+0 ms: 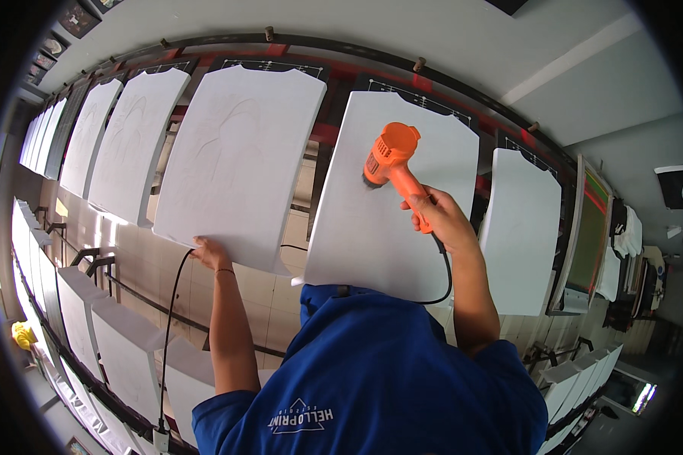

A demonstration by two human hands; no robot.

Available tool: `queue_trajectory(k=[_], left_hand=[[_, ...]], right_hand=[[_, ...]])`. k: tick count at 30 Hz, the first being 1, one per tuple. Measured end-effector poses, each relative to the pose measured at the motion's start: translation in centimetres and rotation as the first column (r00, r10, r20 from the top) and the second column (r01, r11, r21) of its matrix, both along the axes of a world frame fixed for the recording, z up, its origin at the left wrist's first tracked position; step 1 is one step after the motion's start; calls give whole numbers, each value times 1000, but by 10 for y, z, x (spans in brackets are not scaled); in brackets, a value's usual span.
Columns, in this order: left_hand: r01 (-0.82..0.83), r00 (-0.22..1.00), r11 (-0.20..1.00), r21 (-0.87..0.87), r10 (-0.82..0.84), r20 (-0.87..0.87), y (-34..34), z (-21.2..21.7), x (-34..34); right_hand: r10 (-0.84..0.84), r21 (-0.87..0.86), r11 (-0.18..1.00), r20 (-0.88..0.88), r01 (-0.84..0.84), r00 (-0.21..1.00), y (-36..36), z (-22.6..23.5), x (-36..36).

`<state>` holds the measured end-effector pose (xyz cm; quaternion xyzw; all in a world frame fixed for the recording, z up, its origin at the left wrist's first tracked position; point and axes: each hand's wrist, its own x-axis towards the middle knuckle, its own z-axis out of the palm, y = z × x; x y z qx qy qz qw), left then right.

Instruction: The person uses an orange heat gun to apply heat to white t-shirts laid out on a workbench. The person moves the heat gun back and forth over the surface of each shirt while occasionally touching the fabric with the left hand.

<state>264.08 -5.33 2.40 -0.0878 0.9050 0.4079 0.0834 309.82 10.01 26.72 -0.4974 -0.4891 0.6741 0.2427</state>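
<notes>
Heat gun [394, 161]: orange, dark nozzle [370, 183] | right hand [440, 220] curled round handle [407, 184] | left hand [212, 255]: grip unclear

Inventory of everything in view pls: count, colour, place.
Heat gun: 1, orange, centre-right
Garment panels: five distinct, more bunched far left; white; far row
Cord: count unclear, black, below heat gun and lower left
Screen frame: 1, green mesh, right
Hanging garments: uncounted, white and dark, far right
Yellow bundle: 1, yellow, left edge
Shirt: 1, blue, on wearer
Left hand: 1, bare, panel's lower edge
Right hand: 1, bare, gripping heat gun
</notes>
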Motion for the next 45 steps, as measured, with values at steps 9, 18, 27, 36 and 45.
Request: queue_trajectory(k=[9,18,27,36,45], left_hand=[[33,999,999,33,-32,-20,-2,6,3],[0,1000,999,40,0,-13,1,3,2],[46,999,996,78,-44,-32,-1,-2,2],[59,998,983,174,-64,25,-3,5,6],[70,997,949,307,-79,17,-13,-25,-9]], right_hand=[[104,-40,994,-14,-105,994,-4,2,-21],[53,-32,998,30,-52,998,-20,5,-9],[-71,-63,996,-8,70,997,-34,-2,19],[-483,40,873,213,486,849,-81,9,91],[-386,-48,922,-9,385,922,-83,0,28]])
